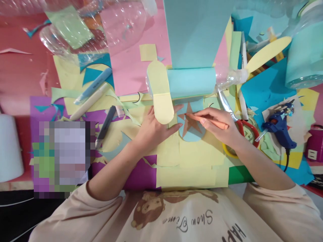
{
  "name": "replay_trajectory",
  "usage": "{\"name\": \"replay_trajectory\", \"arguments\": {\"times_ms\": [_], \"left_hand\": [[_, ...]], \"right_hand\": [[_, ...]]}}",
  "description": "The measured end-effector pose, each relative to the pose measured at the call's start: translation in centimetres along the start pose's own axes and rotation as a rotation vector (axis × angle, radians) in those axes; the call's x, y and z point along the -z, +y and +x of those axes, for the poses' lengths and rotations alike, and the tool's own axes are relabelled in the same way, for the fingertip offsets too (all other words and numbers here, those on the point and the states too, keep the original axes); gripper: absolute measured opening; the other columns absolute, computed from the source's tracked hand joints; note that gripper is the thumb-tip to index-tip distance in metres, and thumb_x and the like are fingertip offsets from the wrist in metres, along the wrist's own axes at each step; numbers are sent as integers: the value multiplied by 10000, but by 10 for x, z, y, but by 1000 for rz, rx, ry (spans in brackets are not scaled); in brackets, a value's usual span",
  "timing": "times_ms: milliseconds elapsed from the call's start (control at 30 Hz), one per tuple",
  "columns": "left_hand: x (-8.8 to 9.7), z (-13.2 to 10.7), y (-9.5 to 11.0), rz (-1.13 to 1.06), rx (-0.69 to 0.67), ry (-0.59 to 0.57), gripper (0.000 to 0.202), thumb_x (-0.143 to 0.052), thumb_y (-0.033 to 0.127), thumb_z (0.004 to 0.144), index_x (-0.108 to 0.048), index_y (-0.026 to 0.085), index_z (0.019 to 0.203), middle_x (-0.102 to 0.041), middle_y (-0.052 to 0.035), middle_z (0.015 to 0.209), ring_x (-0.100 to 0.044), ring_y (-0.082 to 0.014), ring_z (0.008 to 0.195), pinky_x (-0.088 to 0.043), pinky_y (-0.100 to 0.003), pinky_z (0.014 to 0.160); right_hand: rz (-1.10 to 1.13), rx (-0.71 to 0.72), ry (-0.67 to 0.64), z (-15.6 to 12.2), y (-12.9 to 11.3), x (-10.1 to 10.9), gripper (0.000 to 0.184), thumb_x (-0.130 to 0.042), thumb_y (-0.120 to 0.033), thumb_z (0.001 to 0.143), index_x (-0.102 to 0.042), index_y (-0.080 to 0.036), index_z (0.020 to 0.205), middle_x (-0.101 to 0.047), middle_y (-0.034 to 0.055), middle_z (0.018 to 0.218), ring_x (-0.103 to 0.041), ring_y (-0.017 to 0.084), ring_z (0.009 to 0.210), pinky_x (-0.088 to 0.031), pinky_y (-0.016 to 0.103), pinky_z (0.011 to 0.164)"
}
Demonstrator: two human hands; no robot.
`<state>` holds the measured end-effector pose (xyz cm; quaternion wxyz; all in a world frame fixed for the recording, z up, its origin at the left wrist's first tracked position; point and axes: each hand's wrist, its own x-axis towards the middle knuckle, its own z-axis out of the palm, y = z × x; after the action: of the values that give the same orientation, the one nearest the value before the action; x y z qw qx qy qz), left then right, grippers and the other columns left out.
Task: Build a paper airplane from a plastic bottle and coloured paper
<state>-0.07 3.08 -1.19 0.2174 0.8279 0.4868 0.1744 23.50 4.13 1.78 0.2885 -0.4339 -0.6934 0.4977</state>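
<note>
My right hand (pixel 220 126) is closed around an orange marker (pixel 208 121). The marker's tip meets an orange-brown star (pixel 191 125) on a rounded light blue paper piece (pixel 193 137). Just left of that piece, my left hand (pixel 153 129) rests on the papers with thumb and fingers apart. A pale yellow rounded paper strip (pixel 161 97) hides part of this hand. The strip lies across one end of a clear plastic bottle (pixel 225 77), which lies on its side wrapped in light blue paper (pixel 191 81).
Red-and-yellow-handled scissors (pixel 242 126) lie under my right wrist. Farther right is a blue glue gun (pixel 280 129). Several markers, including a grey one (pixel 105 127), lie on the left among paper scraps. A large clear bottle (pixel 121 25) lies at the back left.
</note>
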Motion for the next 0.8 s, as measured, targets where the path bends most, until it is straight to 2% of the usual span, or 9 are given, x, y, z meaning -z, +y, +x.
{"name": "replay_trajectory", "arguments": {"times_ms": [400, 800], "left_hand": [[1, 0, 1, -7, 4, 5, 475, -539, 368, 927, -506, 166, 1356, -639, -147, 1200, -577, -278, 1145, -472, -445, 967], [0, 0, 0, -6, 15, -10, 479, -534, 387, 927, -503, 188, 1361, -649, -132, 1178, -582, -272, 1126, -464, -445, 975]], "right_hand": [[103, -86, -93, -1, -3, 2, 213, -575, -329, 914, -709, -169, 954, -733, 67, 953, -665, 174, 846, -484, 304, 742], [49, -39, 30, -2, 2, -1, 152, -583, -290, 913, -688, -206, 987, -716, 8, 867, -625, 109, 723, -472, 238, 641]]}}
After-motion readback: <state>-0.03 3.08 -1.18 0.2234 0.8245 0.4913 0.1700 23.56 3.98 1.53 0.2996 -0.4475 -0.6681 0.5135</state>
